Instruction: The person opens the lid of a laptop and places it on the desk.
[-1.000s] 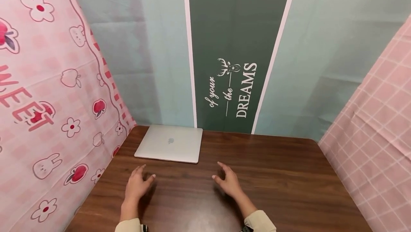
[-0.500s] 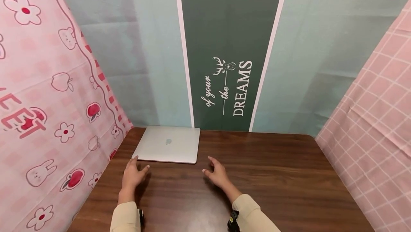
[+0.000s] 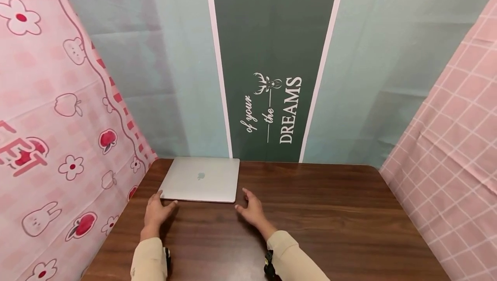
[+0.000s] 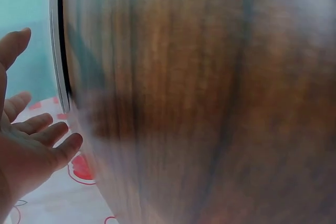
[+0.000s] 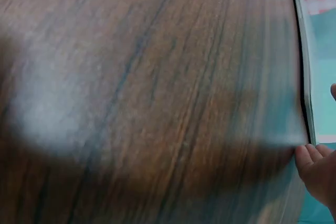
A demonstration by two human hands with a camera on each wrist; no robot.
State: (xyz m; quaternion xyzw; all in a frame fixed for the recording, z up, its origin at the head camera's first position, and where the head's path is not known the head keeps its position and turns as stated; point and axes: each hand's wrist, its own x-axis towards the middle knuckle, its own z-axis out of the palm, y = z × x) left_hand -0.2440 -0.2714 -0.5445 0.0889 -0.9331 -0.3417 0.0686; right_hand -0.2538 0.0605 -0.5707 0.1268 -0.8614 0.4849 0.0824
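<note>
A closed silver laptop (image 3: pixel 217 181) with an apple logo lies flat at the far left of the wooden table. By its near left corner is my left hand (image 3: pixel 156 213), thumb spread from the fingers, fingertips at or just beside the corner; contact is unclear. My right hand (image 3: pixel 251 211) hovers off the near right corner, fingers loosely extended and holding nothing. In the left wrist view the hand (image 4: pixel 31 156) has its fingers spread near the laptop's thin edge (image 4: pixel 59 56). The right wrist view shows fingertips (image 5: pixel 303 156) close to the laptop's edge (image 5: pixel 305 77).
The brown wooden table (image 3: pixel 330 216) extends right of the laptop and toward me. A green and teal curtain (image 3: pixel 268 35) stands behind its far edge. A pink printed cloth (image 3: pixel 77 134) hangs at the left, and a pink checked cloth (image 3: pixel 454 134) at the right.
Both hands have moved forward to the laptop's near corners, the right one also leftward. The view has shifted slightly. The laptop stays in its place on the table.
</note>
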